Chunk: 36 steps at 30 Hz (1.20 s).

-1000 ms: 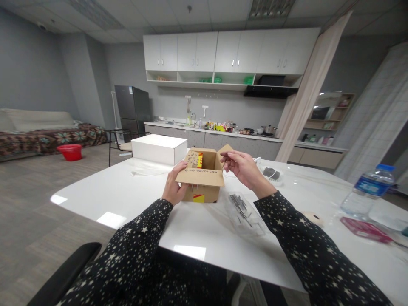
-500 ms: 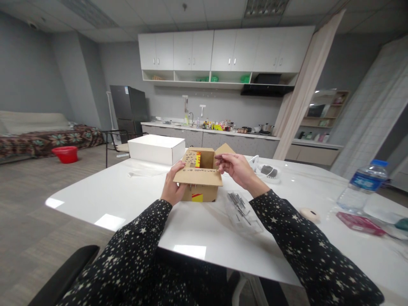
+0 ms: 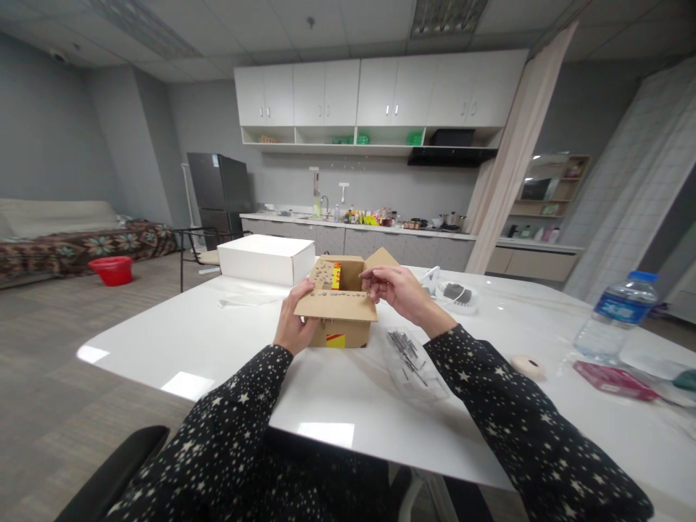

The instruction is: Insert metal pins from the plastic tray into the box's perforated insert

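Observation:
An open cardboard box [image 3: 354,333] with red and yellow tape stands on the table before me. My left hand [image 3: 295,319] grips its left side, thumb by the raised front flap [image 3: 337,307]. Small round metallic heads run in a row along that flap, and more dot the left flap [image 3: 325,272]. Thin shanks show faintly below the front flap. At the flap's right end my right hand [image 3: 399,293] is closed in a pinch; whatever lies between its fingertips is too small to make out. Beneath my right forearm lies a clear plastic bag [image 3: 429,384] with several thin metal pieces [image 3: 405,348].
Behind the box to the left sits a white box [image 3: 266,259]. A white cord with a grey plug-like item [image 3: 457,292] lies behind my right hand. Toward the right are a water bottle [image 3: 620,315], a dark pink packet [image 3: 614,380] and a small beige round object [image 3: 527,366].
My right hand has shifted slightly left and down, closer to the flap's right end. The left hand keeps its hold on the box. The view has tilted a little.

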{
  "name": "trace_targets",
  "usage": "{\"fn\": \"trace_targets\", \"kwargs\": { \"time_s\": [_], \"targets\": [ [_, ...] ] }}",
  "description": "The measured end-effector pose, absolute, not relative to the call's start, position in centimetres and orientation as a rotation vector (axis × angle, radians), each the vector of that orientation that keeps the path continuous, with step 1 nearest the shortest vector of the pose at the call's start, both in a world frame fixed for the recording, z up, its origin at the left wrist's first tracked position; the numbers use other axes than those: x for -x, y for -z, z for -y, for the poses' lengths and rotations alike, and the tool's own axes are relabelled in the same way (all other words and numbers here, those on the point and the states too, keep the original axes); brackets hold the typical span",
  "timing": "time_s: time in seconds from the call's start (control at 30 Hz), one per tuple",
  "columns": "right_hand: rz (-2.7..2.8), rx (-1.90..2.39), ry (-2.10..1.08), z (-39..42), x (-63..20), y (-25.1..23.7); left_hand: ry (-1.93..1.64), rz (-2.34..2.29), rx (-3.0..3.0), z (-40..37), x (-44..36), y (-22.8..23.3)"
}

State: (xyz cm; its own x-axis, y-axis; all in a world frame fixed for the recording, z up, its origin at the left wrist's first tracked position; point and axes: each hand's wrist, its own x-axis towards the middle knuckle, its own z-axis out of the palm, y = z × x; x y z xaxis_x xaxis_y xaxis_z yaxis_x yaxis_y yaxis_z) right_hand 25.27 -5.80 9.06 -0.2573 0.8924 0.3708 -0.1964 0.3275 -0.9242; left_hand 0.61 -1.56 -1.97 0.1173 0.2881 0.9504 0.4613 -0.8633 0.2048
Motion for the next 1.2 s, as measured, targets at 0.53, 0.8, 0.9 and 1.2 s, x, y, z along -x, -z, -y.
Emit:
{"fn": "trace_targets", "kwargs": {
  "time_s": [0.53,0.8,0.9,1.2],
  "targets": [
    [1.407,0.629,-1.232,5.46,-25.01,-8.89,1.858,0.752,2.237,1.59,-0.61,1.91],
    [1.379,0.639,-1.239,5.35,-25.01,-8.75,1.888,0.717,2.256,1.41,-0.50,1.99],
    [1.377,0.638,-1.245,5.41,-25.02,-8.79,1.889,0.712,2.256,1.41,-0.50,1.98],
    [1.421,0.656,-1.232,5.54,-25.02,-8.96,1.880,0.731,2.261,1.36,-0.52,2.01]
  ]
}}
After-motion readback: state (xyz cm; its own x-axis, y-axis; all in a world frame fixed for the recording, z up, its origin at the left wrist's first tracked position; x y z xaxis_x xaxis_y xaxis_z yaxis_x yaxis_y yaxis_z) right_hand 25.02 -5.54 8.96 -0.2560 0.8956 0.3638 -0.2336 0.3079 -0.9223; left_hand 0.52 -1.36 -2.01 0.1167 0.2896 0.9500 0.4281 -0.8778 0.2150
